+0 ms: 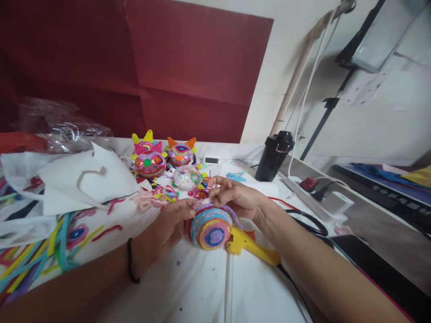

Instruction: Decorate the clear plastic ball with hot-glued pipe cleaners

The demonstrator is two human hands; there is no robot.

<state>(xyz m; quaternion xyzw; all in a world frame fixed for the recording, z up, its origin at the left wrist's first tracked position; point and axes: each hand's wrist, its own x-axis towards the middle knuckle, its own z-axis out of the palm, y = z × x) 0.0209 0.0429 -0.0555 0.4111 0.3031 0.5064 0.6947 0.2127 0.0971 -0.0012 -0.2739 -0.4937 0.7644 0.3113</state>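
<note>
A round ball (211,228) wrapped in rings of coloured pipe cleaner, with a purple centre, a blue ring, then yellow, pink and light blue, is tilted toward me above the table. My left hand (170,224) grips its left side, thumb and fingers closed at the upper edge. At the top right of the ball, my right hand (235,197) has its fingers pinched together. A loose purple pipe cleaner (236,218) curves down from beneath them along the ball's right side. Just below lies a yellow glue gun (252,247), with a glue stick (229,287) pointing toward me.
Finished cat-faced balls (150,163) stand at the back beside a clear ball (187,177) and a small digital clock (212,160). Coloured pipe cleaners (33,260) and cut white sheets (87,179) cover the left. A black bottle (274,157), power strip (316,197) and phone (380,273) are right.
</note>
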